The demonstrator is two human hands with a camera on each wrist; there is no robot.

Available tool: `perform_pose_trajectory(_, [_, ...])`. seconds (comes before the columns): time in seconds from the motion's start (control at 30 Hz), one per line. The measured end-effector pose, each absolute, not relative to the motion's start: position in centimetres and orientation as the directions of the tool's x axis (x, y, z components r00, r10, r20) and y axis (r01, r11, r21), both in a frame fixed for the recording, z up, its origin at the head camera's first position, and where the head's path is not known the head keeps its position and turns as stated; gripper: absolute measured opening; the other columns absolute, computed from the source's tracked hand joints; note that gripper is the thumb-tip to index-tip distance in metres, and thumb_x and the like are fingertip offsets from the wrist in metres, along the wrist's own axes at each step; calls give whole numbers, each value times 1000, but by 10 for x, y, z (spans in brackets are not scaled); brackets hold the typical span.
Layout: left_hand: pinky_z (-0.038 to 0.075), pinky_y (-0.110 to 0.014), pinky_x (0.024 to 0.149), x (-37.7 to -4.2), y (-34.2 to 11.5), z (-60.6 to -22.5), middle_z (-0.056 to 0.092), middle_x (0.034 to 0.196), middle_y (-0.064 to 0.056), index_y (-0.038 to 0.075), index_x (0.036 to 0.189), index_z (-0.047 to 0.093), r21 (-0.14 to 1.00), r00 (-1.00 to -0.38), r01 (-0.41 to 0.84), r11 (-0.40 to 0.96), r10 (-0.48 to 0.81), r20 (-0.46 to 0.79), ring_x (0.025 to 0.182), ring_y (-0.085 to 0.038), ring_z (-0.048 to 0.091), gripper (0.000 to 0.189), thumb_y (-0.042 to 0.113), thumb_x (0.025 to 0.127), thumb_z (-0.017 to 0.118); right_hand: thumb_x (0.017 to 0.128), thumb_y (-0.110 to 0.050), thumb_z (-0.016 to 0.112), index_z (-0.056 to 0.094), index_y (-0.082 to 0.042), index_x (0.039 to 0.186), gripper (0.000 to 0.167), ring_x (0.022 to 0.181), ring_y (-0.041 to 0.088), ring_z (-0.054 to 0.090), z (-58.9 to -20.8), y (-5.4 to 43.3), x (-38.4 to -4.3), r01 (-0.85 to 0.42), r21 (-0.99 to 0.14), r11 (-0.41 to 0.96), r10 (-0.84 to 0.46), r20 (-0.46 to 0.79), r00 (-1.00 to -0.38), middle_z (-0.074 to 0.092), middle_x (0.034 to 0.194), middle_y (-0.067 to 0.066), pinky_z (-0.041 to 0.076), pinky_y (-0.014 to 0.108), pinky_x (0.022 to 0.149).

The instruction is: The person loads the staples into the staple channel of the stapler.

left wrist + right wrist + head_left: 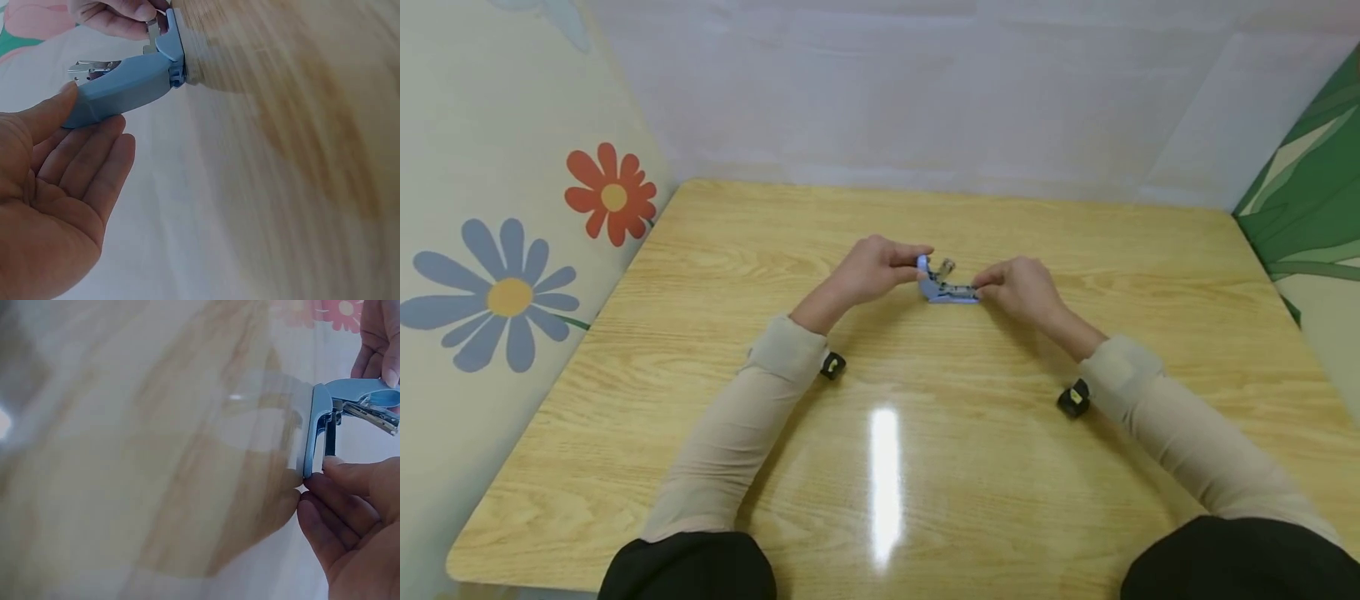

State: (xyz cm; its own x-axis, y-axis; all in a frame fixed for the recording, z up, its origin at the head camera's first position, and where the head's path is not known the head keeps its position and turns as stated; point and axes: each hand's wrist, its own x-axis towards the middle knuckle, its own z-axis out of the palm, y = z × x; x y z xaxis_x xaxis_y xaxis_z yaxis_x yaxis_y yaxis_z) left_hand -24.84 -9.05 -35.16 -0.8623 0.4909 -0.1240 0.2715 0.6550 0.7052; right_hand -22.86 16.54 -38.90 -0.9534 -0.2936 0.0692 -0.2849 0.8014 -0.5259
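Note:
A light-blue stapler [932,288] stands opened on the table, its top arm [128,87] swung up from its base [317,419]. My left hand [874,268] pinches the raised end of that arm between thumb and fingers. At the other side, my right hand [1021,287] holds the free end of the base, its thumb on the dark metal strip above it and its fingers against the lower edge. A silvery metal part [374,417] sticks out at an angle between arm and base. Whether staples lie inside is too small to tell.
The stapler rests on a glossy wood-grain table [970,467] with a bright reflection near the front. A white sheet [925,100] hangs behind it. Painted flowers cover the left wall [535,192]. Small black cameras [832,365] sit at both wrists.

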Motion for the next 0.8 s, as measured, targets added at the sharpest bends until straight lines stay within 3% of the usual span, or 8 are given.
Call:
perform_pose_trajectory(0.3, [39,-28,62,-248,-76,-352,64,140,-5,22,149,53,665,-838,375,646,543,-55,57,-14,37,47,27,103,61,93,-15,74,80,-7,108,18,104,31,73,-388,164,-226,-275,-547,791,-302,42,-952,78,108,12,52,48,95])
perform_pose_trajectory(0.4, [40,-27,64,-247,-73,-354,65,138,-6,22,150,52,655,-828,404,638,560,-35,58,-14,39,47,26,104,60,93,-15,74,79,-7,109,19,105,32,73,-387,163,-225,-282,-548,788,-313,38,-949,77,109,12,52,49,96])
perform_pose_trajectory(0.57, [35,-26,56,-246,-68,-355,66,138,-7,23,152,49,618,-814,444,648,581,-24,52,-12,31,48,25,104,59,93,-16,74,79,-8,110,19,105,32,73,-388,165,-225,-285,-544,790,-314,42,-949,78,108,12,51,49,97])
perform_pose_trajectory(0.8, [33,-25,54,-244,-63,-353,75,105,-15,21,153,47,590,-798,465,660,601,-43,50,-10,29,50,24,105,58,93,-16,73,78,-7,111,21,109,33,71,-390,166,-226,-295,-544,785,-321,50,-946,77,111,12,49,50,100])
